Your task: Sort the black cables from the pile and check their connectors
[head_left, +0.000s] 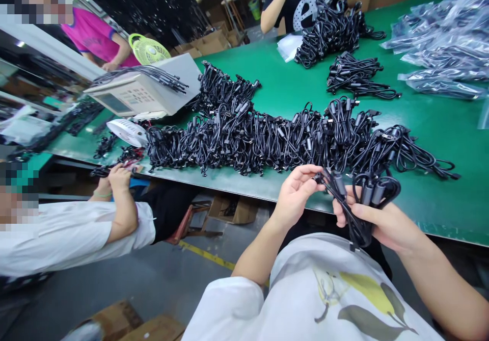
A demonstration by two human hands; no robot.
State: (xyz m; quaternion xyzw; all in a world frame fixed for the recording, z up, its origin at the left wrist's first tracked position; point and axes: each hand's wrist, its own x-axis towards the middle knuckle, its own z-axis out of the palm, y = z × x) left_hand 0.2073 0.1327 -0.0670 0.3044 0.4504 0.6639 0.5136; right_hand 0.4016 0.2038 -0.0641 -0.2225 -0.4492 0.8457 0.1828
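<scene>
Bundled black cables [361, 224] hang from my right hand [385, 224], whose thumb and fingers are wrapped round them at the table's front edge. My left hand [300, 193] pinches the end of one cable at the left of that bunch, fingertips closed on it. Grey sleeves show on several of the held cables. Just beyond both hands lies a long row of coiled black cables [275, 142] with small connectors. Part of my right fingers is hidden behind the cables.
The green table [267, 81] carries more cable piles [328, 35], clear plastic bags [443, 50], a boxy instrument [133, 94] and a green fan [148, 49]. One co-worker [126, 213] sits at the left; others are across the table. Cardboard boxes [233, 209] stand below.
</scene>
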